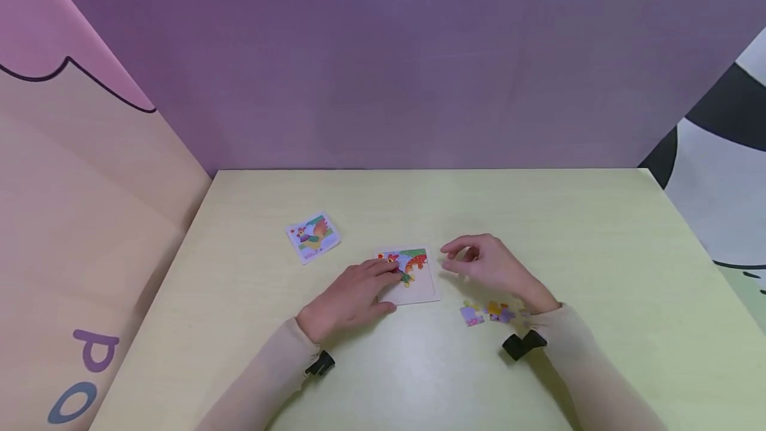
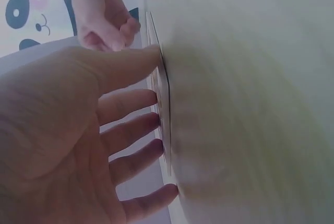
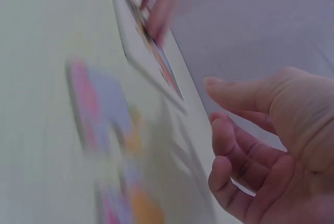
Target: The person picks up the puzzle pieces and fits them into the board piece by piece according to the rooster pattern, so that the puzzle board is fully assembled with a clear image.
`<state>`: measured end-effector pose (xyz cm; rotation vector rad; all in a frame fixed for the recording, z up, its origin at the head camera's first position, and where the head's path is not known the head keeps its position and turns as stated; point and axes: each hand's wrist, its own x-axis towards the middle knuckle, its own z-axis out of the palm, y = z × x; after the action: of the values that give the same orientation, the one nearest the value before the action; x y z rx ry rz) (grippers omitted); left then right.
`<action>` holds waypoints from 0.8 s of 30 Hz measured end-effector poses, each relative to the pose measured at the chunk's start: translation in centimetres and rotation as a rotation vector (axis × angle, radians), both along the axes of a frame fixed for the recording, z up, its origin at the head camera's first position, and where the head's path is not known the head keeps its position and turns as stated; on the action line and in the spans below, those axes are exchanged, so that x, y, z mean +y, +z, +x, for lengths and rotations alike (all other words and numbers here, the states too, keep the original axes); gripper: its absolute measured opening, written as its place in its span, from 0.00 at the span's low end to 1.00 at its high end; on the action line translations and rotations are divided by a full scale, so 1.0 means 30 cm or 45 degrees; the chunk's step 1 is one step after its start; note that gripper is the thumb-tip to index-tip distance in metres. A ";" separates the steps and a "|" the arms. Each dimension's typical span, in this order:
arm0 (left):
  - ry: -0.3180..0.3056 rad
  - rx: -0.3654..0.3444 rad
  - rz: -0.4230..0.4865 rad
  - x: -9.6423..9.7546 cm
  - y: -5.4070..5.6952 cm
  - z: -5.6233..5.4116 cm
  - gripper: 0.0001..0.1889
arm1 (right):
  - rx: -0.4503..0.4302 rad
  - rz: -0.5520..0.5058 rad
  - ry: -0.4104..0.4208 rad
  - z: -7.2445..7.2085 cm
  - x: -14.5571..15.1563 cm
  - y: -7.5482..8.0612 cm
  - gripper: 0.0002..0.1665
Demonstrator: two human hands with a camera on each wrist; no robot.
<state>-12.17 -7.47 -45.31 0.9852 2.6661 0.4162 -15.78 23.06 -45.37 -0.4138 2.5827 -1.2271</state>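
Observation:
A square jigsaw puzzle board (image 1: 421, 292) lies near the middle of the table, its upper part filled with a colourful picture and its lower part bare white. My left hand (image 1: 352, 294) rests on its left side, fingers extended over the picture and thumb near the lower left corner; part of the picture is hidden beneath. Just right of the board hovers my right hand (image 1: 493, 265), fingers loosely bent and nothing between thumb and fingertips. Several loose puzzle pieces (image 1: 472, 316) lie below that hand, partly covered by its wrist; the right wrist view shows pieces (image 3: 104, 101) blurred.
A small square picture card (image 1: 314, 238) lies tilted at the upper left of the board. The pale table (image 1: 395, 378) ends at a purple wall (image 1: 419, 72) at the back, with printed panels on the left and right sides. Each wrist carries a small black camera.

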 end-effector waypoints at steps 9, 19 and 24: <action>-0.011 0.038 0.028 -0.012 -0.007 0.001 0.26 | 0.024 0.139 -0.083 0.042 0.237 0.022 0.16; 0.011 0.028 0.060 -0.013 -0.005 0.004 0.24 | -0.016 0.333 -0.061 0.091 0.366 0.025 0.21; 0.018 0.023 0.062 -0.015 -0.011 0.000 0.24 | 0.021 0.338 -0.099 0.083 0.364 0.013 0.14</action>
<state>-12.16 -7.91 -45.65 0.9892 2.6922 0.4793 -13.27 33.97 -44.97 -0.2721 2.7490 -0.8874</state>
